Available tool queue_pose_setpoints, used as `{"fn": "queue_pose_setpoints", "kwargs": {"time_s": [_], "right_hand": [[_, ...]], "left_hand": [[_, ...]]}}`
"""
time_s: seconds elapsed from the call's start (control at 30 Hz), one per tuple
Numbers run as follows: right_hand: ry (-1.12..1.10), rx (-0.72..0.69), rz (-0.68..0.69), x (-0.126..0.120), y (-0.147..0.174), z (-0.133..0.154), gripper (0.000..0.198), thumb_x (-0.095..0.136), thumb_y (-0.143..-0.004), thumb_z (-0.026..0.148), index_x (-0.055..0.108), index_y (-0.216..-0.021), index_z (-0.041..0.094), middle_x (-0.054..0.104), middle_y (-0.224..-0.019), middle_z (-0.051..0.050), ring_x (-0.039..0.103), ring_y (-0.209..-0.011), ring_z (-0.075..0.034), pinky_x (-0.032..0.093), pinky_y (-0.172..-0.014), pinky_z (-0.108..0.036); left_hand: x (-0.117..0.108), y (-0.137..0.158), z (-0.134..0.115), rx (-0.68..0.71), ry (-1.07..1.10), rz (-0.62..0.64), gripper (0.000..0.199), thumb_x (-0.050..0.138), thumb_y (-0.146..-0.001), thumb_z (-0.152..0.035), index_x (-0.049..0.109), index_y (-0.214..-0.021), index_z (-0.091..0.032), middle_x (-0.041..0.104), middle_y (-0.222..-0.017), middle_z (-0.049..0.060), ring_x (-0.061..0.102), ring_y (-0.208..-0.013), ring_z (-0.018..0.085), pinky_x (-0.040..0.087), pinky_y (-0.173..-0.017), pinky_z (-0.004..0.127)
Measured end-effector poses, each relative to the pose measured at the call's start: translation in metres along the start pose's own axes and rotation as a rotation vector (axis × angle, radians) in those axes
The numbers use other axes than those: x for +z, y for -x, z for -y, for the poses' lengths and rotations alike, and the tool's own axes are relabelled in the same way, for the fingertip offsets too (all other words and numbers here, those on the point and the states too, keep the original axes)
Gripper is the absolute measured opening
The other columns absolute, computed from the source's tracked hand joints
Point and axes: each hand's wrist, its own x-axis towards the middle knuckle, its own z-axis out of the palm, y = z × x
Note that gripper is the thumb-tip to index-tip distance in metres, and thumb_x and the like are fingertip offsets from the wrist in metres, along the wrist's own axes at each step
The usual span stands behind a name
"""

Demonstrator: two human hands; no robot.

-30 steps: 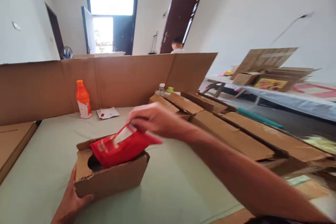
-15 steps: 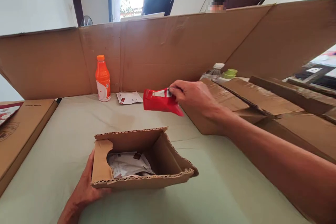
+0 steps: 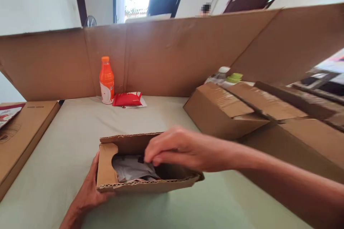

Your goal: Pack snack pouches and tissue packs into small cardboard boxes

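My left hand (image 3: 92,186) grips the left side of a small open cardboard box (image 3: 106,168). Inside lie flat whitish packets (image 3: 131,168), the upper one bearing a dark square mark. My right hand (image 3: 169,150) is over the box opening, slightly blurred. Its fingers are curled together at the packet's right end; whether they pinch it I cannot make out. Further back, a red packet (image 3: 127,99) lies on top of a white packet (image 3: 143,102), beside an upright orange bottle (image 3: 106,82).
A tall cardboard panel (image 3: 166,57) stands along the back. Larger cardboard boxes (image 3: 215,114) are at the right, with a clear bottle (image 3: 222,74) and a green container (image 3: 234,77) behind. A flat carton (image 3: 34,132) lies at left. Another person's head shows beyond the panel.
The red packet has left my right hand and now rests on the white packet by the bottle. My right hand has come back toward me, down into the small box. My left hand stays on the box.
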Motion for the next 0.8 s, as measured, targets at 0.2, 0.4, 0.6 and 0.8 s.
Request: {"fn": "queue_pose_setpoints", "kwargs": {"time_s": [0.2, 0.4, 0.6, 0.8], "right_hand": [[0.482, 0.23, 0.562, 0.029, -0.06, -0.001, 0.052, 0.067, -0.082, 0.02, 0.067, -0.134, 0.015, 0.075, -0.12, -0.015, 0.071, -0.103, -0.029, 0.052, -0.077, -0.033], [0.672, 0.271, 0.633, 0.054, -0.07, 0.004, 0.025, 0.059, -0.084, 0.017, 0.079, -0.098, 0.013, 0.078, -0.093, -0.016, 0.071, -0.075, -0.026, 0.044, -0.058, -0.031], [0.725, 0.24, 0.543, 0.061, -0.063, 0.001, 0.026, 0.056, -0.088, 0.014, 0.079, -0.098, 0.01, 0.078, -0.098, -0.019, 0.072, -0.079, -0.027, 0.043, -0.063, -0.033], [0.744, 0.226, 0.463, 0.071, -0.068, -0.004, 0.022, 0.06, -0.089, 0.02, 0.08, -0.093, 0.013, 0.079, -0.096, -0.016, 0.072, -0.077, -0.025, 0.043, -0.063, -0.032]], "left_hand": [[-0.004, -0.006, 0.001, 0.017, -0.025, 0.027, 0.131, 0.081, -0.067, -0.071, 0.007, -0.165, -0.026, 0.046, -0.157, 0.017, 0.052, -0.137, 0.041, 0.048, -0.11, 0.049], [-0.001, -0.005, -0.003, 0.009, -0.024, 0.0, 0.13, 0.083, -0.066, -0.068, 0.009, -0.164, -0.028, 0.047, -0.155, 0.015, 0.051, -0.136, 0.04, 0.046, -0.112, 0.048], [0.002, -0.004, -0.002, 0.022, 0.009, -0.007, 0.126, 0.083, -0.067, -0.065, 0.011, -0.164, -0.027, 0.047, -0.154, 0.016, 0.051, -0.134, 0.041, 0.046, -0.11, 0.049], [0.004, -0.006, 0.001, 0.001, 0.027, -0.022, 0.122, 0.081, -0.07, -0.066, 0.011, -0.162, -0.029, 0.054, -0.145, 0.015, 0.058, -0.125, 0.038, 0.05, -0.104, 0.048]]}}
